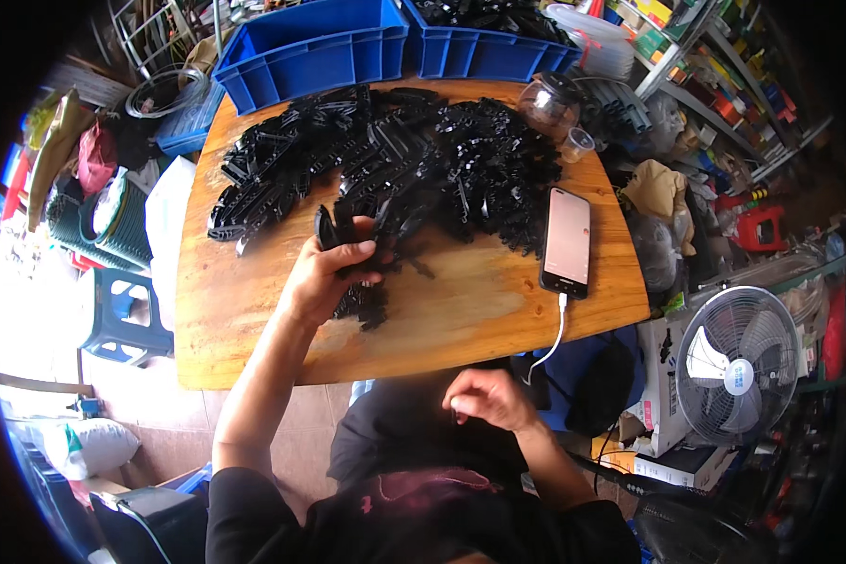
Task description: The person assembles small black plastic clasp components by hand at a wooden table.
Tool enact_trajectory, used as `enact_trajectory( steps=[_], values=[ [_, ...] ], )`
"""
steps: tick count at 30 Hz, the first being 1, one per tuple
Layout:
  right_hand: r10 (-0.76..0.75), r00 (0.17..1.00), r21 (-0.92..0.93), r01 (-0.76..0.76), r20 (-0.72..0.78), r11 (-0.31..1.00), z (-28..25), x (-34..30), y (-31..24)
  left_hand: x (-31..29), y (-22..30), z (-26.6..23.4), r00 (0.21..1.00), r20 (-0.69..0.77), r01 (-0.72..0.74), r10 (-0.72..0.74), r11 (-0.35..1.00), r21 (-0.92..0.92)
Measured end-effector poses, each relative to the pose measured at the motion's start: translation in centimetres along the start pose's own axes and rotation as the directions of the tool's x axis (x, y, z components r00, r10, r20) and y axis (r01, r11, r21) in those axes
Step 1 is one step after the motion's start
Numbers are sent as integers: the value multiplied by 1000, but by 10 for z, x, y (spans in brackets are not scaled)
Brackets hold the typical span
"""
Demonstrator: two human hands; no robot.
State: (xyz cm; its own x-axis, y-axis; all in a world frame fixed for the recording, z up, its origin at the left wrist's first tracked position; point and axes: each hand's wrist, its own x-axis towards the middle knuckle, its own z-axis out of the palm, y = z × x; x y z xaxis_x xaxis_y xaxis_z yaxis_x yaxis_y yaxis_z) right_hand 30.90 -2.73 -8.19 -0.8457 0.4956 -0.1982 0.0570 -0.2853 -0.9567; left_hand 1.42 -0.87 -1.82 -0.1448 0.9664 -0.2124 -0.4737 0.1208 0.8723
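My left hand (pixel 327 273) is over the table, closed around a long black plastic part (pixel 323 227) whose curved end sticks up beside the fingers. Several similar black parts lie close about it, so I cannot tell exactly how many it grips. Just below that hand is a small bunch of black parts (pixel 365 308). Beyond it spreads a large heap of black plastic parts (pixel 287 155), with smaller pieces (pixel 498 174) on its right side. My right hand (pixel 487 397) hovers over my lap, in front of the table edge, fingers curled; a tiny dark thing shows at its fingertips.
A phone (pixel 566 242) with a white cable lies on the wooden table (pixel 461 324) at the right. Blue bins (pixel 315 58) stand at the far edge, near a clear jar (pixel 550 101) and small cup (pixel 578 143). A fan (pixel 738 376) stands right, a stool (pixel 127 315) left.
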Motion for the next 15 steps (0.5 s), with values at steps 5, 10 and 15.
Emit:
enact_trajectory(
  steps=[5,10,15],
  values=[
    [-371,867,6,395,-332,919,2,43,-66,1,-6,-1,985,155,82,-76,996,-31],
    [-470,824,-83,469,-316,879,-7,74,-69,-5,-5,10,974,201,122,-108,991,-58],
    [-511,818,-60,515,-264,855,-5,85,-71,-7,-8,7,947,231,238,-223,971,-38]
  ],
)
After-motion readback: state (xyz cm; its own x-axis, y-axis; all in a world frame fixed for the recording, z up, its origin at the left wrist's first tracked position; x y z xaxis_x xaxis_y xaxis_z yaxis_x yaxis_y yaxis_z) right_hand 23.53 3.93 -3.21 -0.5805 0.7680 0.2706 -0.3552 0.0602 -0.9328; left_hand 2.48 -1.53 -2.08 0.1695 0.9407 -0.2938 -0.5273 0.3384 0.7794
